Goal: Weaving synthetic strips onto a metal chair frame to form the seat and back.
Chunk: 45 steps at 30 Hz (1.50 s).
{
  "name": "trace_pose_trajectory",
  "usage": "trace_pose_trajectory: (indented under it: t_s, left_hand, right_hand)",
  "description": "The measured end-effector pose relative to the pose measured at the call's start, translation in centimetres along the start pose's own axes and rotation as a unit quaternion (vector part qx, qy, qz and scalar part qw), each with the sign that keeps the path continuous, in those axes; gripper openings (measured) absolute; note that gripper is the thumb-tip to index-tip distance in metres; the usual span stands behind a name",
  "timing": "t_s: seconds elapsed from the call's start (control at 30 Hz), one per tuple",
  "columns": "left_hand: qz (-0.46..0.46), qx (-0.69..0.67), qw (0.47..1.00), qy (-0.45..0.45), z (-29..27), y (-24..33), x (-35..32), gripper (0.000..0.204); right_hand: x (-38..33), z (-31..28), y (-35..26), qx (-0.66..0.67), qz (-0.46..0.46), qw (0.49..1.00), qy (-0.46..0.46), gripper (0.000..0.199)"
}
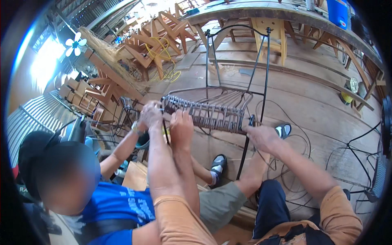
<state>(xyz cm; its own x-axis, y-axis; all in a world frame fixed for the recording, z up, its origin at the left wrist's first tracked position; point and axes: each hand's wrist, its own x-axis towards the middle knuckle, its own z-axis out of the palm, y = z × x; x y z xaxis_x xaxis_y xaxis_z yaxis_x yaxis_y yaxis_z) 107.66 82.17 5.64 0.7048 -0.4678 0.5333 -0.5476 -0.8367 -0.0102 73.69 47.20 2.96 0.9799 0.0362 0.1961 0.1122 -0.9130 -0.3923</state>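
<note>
Gripping the woven chair frame [216, 117] with curled right fingers [250, 130], left fingers [152, 107] unclear.

Bright light [47, 63] glares left; wooden frames [173, 30] and a long table [261, 11] stand over plank floor [312, 100].

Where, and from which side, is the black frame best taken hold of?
Probably by its outer right bar, about halfway along, from the right side: this bar is long, slim and looks bare there, so fingers should close around it. The woven near edge seems less suitable: the left hand is by one end and the right hand at the other.
</note>
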Motion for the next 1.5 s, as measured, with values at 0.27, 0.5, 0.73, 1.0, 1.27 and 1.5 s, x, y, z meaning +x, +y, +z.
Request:
trace_pose_trajectory:
  t_s: [0.27, 0.5, 0.73, 1.0, 1.27, 1.5]
  left_hand:
    - [-0.204, 0.111, 0.946, -0.228, 1.7, 3.7, -0.2, 0.059]
    - [-0.083, 0.062, 0.991, -0.085, 4.1, -0.5, -0.8, 0.034]
    - [-0.131, -0.008, 0.991, -0.008, 4.7, -1.8, -3.2, 0.023]
    - [-0.392, 0.011, 0.917, -0.078, 1.3, 7.0, -1.8, 0.039]
    - [-0.313, 0.198, 0.929, 0.006, 1.3, 6.5, -4.9, 0.027]
    - [-0.308, 0.237, 0.921, -0.029, 0.1, 8.8, -6.6, 0.051]
  right_hand:
    - [-0.8, -0.9, -0.1, -0.014, 0.032, 0.997, -0.068, 0.030]
    - [-0.4, -0.5, 0.4, -0.055, -0.008, 0.996, -0.072, 0.034]
    - [0.0, -0.9, -0.4, -0.054, 0.019, 0.993, -0.102, 0.036]
    - [-1.0, 0.4, -0.7, -0.068, 0.064, 0.995, -0.043, 0.036]
    - [-6.1, -2.2, 0.3, 0.025, 0.052, 0.997, 0.054, 0.057]
    - [-29.2, 0.6, 13.1, 0.106, 0.319, 0.939, 0.069, 0.040]
